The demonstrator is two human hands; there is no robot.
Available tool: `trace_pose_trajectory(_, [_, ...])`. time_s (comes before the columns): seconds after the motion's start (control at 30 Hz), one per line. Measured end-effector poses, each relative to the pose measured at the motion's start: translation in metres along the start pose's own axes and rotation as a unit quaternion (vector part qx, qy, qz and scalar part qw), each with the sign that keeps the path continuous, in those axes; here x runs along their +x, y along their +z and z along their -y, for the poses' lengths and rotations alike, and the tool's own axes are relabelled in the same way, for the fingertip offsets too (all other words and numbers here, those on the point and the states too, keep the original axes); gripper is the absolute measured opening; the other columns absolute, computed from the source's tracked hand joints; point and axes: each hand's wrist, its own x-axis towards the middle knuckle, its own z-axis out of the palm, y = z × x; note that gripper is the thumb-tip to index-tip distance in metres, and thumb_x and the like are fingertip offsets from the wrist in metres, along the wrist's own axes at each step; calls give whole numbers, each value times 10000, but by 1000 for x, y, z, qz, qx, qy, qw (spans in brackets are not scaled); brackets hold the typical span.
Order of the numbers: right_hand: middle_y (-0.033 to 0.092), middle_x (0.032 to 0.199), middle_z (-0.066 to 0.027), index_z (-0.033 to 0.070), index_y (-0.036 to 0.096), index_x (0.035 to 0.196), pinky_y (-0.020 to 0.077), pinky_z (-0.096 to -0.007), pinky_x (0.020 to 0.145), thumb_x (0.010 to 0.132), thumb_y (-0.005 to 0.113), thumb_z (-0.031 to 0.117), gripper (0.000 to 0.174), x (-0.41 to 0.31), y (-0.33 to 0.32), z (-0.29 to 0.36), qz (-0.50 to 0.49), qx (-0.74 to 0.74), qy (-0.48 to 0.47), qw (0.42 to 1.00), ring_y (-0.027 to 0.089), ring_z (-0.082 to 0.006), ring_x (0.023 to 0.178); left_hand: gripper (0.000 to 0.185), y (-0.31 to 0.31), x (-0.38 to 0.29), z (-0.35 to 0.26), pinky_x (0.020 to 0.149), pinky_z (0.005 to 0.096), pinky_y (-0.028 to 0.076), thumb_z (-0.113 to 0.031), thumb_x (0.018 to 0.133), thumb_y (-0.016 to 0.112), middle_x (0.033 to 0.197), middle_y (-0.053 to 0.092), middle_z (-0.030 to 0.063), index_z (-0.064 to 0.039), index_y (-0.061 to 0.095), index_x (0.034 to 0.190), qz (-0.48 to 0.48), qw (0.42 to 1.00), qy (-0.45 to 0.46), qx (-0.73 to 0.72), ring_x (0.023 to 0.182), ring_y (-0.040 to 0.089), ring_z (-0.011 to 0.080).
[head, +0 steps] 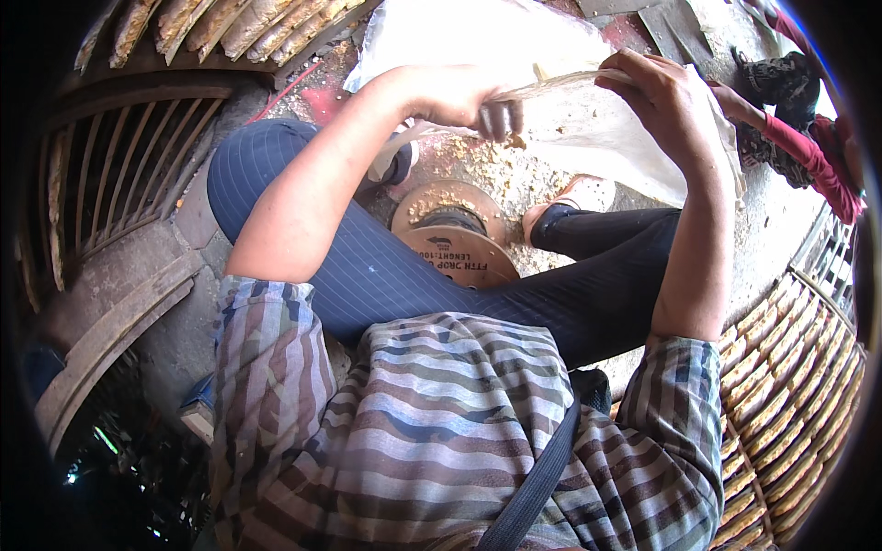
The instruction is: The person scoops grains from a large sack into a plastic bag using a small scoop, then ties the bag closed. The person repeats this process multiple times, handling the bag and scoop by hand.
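Note:
A large translucent plastic sheet or bag (579,131) is stretched up in front of me, its gathered edge running between my hands. My left hand (489,110) is closed on one end of that edge, fingers curled and darkened. On the right, my right hand (651,86) pinches the other end between thumb and fingers, with plastic hanging below it. Beneath, between my legs, stands a cable spool (458,251) bearing printed writing, with yellowish crumbs on its far disc. More crumbs (510,169) are scattered over the floor. Bright glare hides part of the plastic.
Slatted racks with rows of crusty yellowish pieces stand at the upper left (241,31) and lower right (792,399). An empty-looking slatted frame (131,165) is at the left. A person in a red sleeve (806,148) is at the upper right.

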Motion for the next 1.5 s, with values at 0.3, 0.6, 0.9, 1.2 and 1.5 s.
trace_pose_trajectory(0.3, [657, 827, -122, 37, 636, 935, 517, -354, 681, 835, 675, 108, 129, 3, 0, 26, 16, 98, -46, 994, 663, -297, 770, 348, 45, 33, -13, 796, 294, 507, -240, 748, 808, 884, 724, 78, -91, 712, 1047, -278, 950, 141, -29, 827, 667, 146])
trace_pose_trajectory(0.6, [650, 807, -108, 51, 635, 921, 502, -355, 672, 837, 689, 176, 161, -3, 6, -5, -12, 84, -64, 994, 650, -281, 758, 282, 47, 38, 10, 787, 331, 517, -210, 732, 807, 900, 730, 61, -116, 736, 988, -120, 987, -64, 83, 846, 684, 177])
trace_pose_trajectory(0.9, [633, 769, -133, 24, 629, 919, 490, -353, 653, 862, 668, 140, 135, -5, -7, -4, 14, 78, -37, 996, 644, -281, 725, 229, 49, 42, 10, 846, 313, 509, -236, 824, 740, 927, 728, 62, -101, 723, 1009, -183, 975, 79, -99, 913, 678, 169])
trace_pose_trajectory(1.2, [657, 785, -122, 27, 636, 935, 496, -315, 650, 879, 648, 135, 122, -8, -19, -9, 48, 65, -5, 997, 662, -219, 719, 340, 60, 37, 55, 789, 359, 516, -313, 791, 760, 966, 705, 113, -74, 692, 1023, -151, 936, -11, 318, 910, 671, 229])
trace_pose_trajectory(1.5, [635, 766, -114, 8, 631, 945, 479, -287, 668, 875, 659, 139, 152, -11, -24, -6, 28, 55, 10, 998, 611, -150, 694, 252, 69, 51, 48, 744, 336, 517, -290, 776, 773, 836, 727, 87, -85, 741, 920, -223, 974, 31, 5, 790, 690, 182])
